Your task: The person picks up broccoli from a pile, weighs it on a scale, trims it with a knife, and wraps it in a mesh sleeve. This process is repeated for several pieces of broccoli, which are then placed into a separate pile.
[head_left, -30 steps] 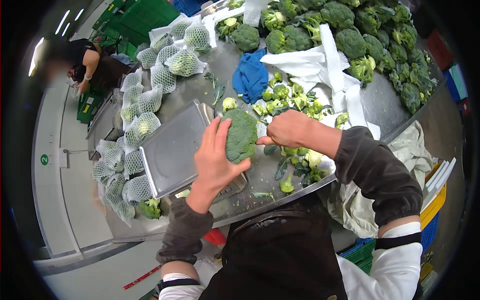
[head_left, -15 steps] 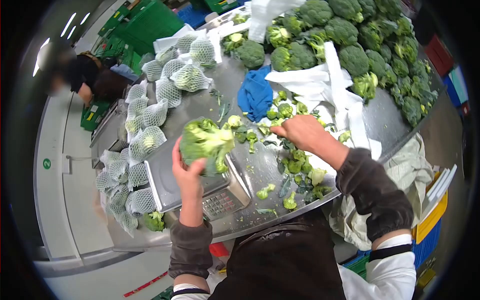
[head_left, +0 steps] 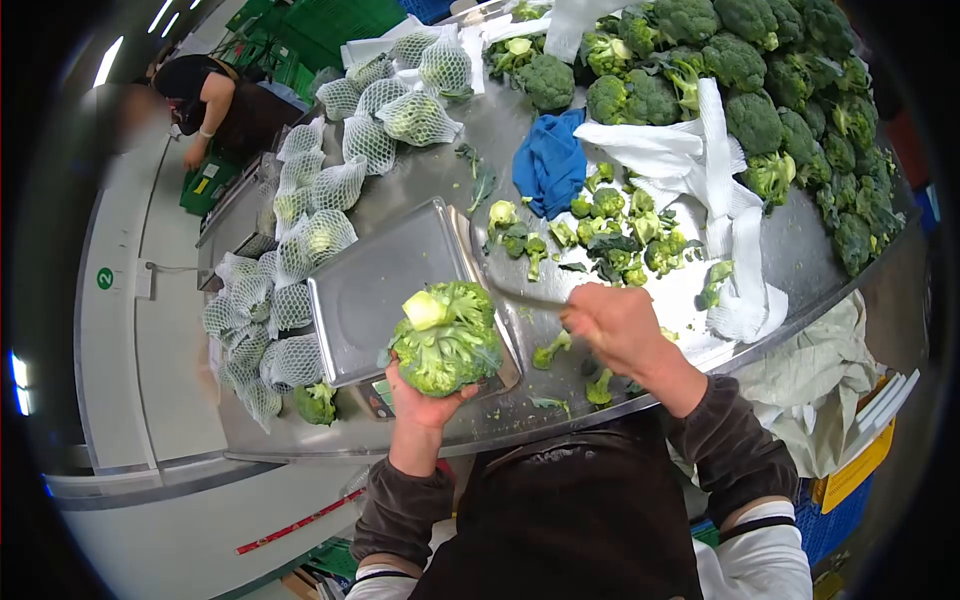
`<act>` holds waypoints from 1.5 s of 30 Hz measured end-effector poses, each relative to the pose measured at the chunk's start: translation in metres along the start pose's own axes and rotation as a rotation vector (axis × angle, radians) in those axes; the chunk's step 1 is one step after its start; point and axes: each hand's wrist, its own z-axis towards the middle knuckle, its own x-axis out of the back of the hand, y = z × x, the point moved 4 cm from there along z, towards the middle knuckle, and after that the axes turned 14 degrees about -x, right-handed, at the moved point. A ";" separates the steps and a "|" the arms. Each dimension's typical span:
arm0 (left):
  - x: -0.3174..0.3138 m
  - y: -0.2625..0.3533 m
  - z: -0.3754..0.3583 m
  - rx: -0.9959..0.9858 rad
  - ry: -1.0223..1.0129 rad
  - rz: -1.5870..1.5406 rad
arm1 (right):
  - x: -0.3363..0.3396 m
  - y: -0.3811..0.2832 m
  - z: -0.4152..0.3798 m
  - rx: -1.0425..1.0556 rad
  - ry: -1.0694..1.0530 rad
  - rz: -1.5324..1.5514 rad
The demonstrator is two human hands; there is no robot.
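Note:
My left hand (head_left: 415, 404) grips a broccoli head (head_left: 455, 350) from below, its pale cut stem facing up and left. It is held over the near edge of a scale with a metal tray (head_left: 390, 265), hiding most of the keypad. My right hand (head_left: 622, 335) is closed around a knife (head_left: 532, 299), whose blade points left towards the broccoli without touching it. Beyond my right hand lie cut florets and leaf scraps (head_left: 625, 235). A few loose florets (head_left: 598, 388) rest near the table's front edge.
Broccoli in white net sleeves (head_left: 330, 235) lines the table's left side. A large broccoli pile (head_left: 760, 110) fills the far right. A blue cloth (head_left: 550, 165) and white netting strips (head_left: 712, 170) lie mid-table. At the far left, another person (head_left: 215, 95) bends near green crates.
My left hand has come down towards me, turning the broccoli so its stem faces upward. My right hand has moved nearer, away from the scraps, and the knife blade now shows. The view has shifted.

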 end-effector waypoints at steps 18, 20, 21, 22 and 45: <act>0.014 0.059 -0.011 -0.496 0.008 0.133 | -0.031 0.082 -0.029 -0.275 -0.121 -0.282; 0.001 0.082 0.004 -0.611 -0.043 0.594 | -0.063 0.081 -0.025 -0.395 -0.165 -0.276; -0.022 0.089 0.002 -0.763 -0.095 0.914 | -0.074 0.078 -0.024 -0.423 -0.176 -0.272; -0.043 0.093 0.000 -0.927 -0.158 1.229 | -0.085 0.081 -0.023 -0.446 -0.171 -0.311; -0.107 -0.022 -0.010 -0.861 -0.527 1.139 | 0.184 0.160 -0.094 -0.437 0.915 -0.085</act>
